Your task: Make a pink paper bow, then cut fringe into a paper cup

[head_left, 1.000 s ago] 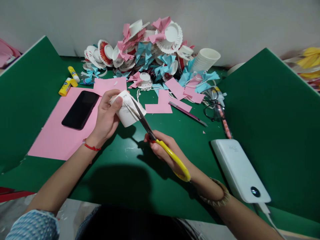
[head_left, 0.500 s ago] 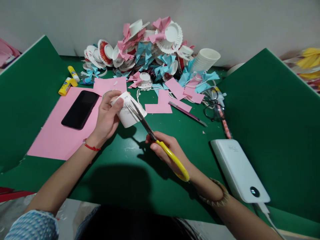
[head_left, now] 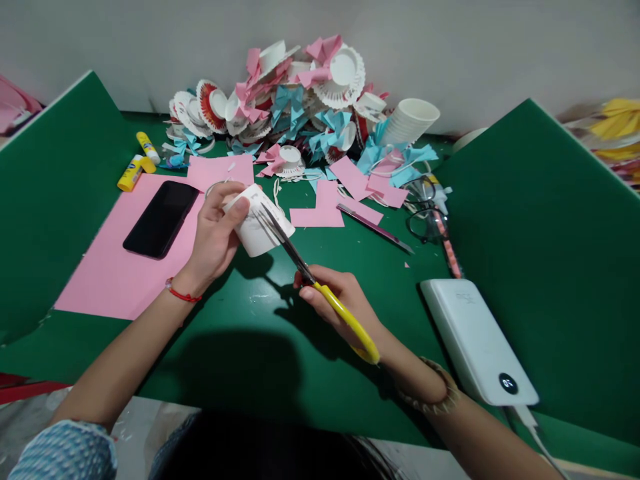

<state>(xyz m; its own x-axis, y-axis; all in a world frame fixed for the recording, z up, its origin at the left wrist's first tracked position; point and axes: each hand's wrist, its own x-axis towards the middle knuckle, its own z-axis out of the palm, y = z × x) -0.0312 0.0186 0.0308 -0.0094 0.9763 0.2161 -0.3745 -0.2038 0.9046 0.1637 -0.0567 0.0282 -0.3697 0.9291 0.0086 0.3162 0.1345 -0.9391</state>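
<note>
Pinching a white paper cup (head_left: pixel 255 241) between thumb and fingers, the left hand (head_left: pixel 215 230) holds it above the green table (head_left: pixel 235 303); the right hand (head_left: pixel 361 308) is curled around yellow-handled scissors (head_left: pixel 345 313), their slightly parted blades over the cup's side. Left of the cup, a black phone (head_left: pixel 161 220) rests on a pink sheet (head_left: pixel 110 267); right of it lies a craft knife (head_left: pixel 375 230); beyond it, a pile of bow-trimmed paper pieces (head_left: pixel 287 107).

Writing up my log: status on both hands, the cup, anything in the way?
Left hand holding the cup. Right hand on scissors, blades at the cup. Knife lies beyond, apart from both hands.
</note>
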